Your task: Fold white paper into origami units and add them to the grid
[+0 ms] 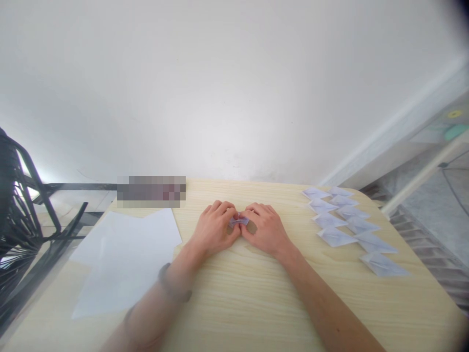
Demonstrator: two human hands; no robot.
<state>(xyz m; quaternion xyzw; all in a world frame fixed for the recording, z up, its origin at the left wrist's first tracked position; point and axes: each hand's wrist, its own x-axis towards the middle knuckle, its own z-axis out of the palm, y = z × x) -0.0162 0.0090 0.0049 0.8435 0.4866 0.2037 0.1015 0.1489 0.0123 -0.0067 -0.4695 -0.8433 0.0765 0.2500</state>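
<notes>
A small piece of folded white paper (239,221) is pinched between both hands, just above the middle of the table. My left hand (217,226) grips its left side with thumb and fingers. On its right side, my right hand (266,228) is closed in the same way. The fingertips of the two hands nearly meet and cover much of the paper, so its full shape is hidden. A dark band circles my left wrist.
On the light wood table (234,303), several folded paper pieces (336,236) lie in two columns at right. Loose white sheets (128,259) overlap at left. Behind them sits a blurred-out item (151,191). A black chair (22,195) stands left; a white wall (234,98) rises behind.
</notes>
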